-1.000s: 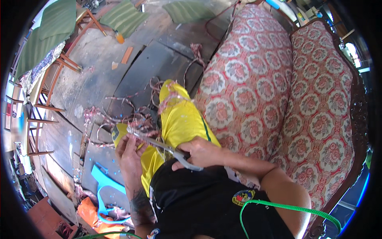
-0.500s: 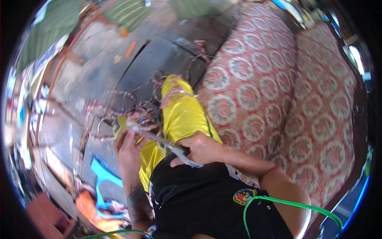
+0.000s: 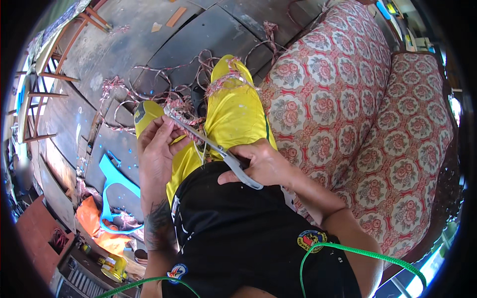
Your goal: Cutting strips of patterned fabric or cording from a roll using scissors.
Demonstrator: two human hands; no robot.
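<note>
The right hand [image 3: 263,161] and left hand [image 3: 158,141] now sit higher in view: the right grips slim metal scissors [image 3: 218,148], slanting across the near edge of smooth yellow trousers [image 3: 233,116]; the left bunches its fingers beside frayed pinkish rope [image 3: 186,115], its hold unclear.

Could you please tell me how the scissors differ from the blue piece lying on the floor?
Place: the scissors are in the right hand above the lap, while the blue piece lies on the floor.
Colour: the scissors are grey; the blue piece is bright blue.
Shape: the scissors are long and narrow; the blue piece is broader, with a curved loop.
</note>
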